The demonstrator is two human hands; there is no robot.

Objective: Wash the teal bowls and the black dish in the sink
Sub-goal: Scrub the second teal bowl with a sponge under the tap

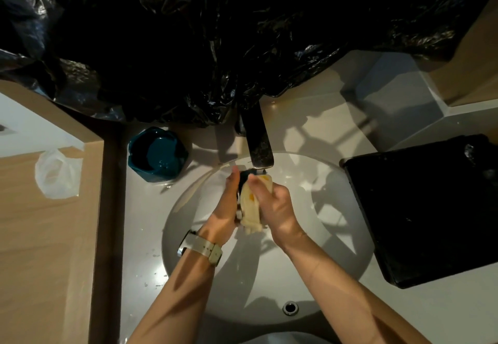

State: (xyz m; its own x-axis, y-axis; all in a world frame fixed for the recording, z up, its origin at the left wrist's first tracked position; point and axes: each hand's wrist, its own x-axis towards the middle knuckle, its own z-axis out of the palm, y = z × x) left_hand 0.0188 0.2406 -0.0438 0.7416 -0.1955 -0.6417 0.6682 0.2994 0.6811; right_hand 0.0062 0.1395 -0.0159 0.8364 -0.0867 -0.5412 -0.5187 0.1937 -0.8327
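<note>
Far left there's a white plastic bag (58,174) lying on the wood surface, not part of this. Next over, a teal bowl (157,153) sits upright on the counter (140,222) just beside the sink (336,276), mouth up, looks wet inside. I only see one teal bowl for sure.

Middle is the action. The left hand (229,203) has its grip curled around a dark item (246,175) right under the faucet (258,144), over the basin. Could be the black dish or a dark-looking bowl, too covered to tell. The right hand (272,203) has its grip clamped on a pale yellow cloth (250,209), pressing it against that item. The cloth hangs down toward the person, so its long axis runs roughly from the faucet back to the body. Which way the held item faces is mostly hidden; it seems tipped on edge between the hands rather than flat.

To do this step well, I'd say keep it under the spout, rotate it with the left hand while the cloth works round rim and inside, and keep it low in the basin so a slip doesn't chip anything.

Far right, a black tray (420,209) sits on the counter, overlapping the sink edge. Black plastic sheeting (242,33) hangs behind it all.
</note>
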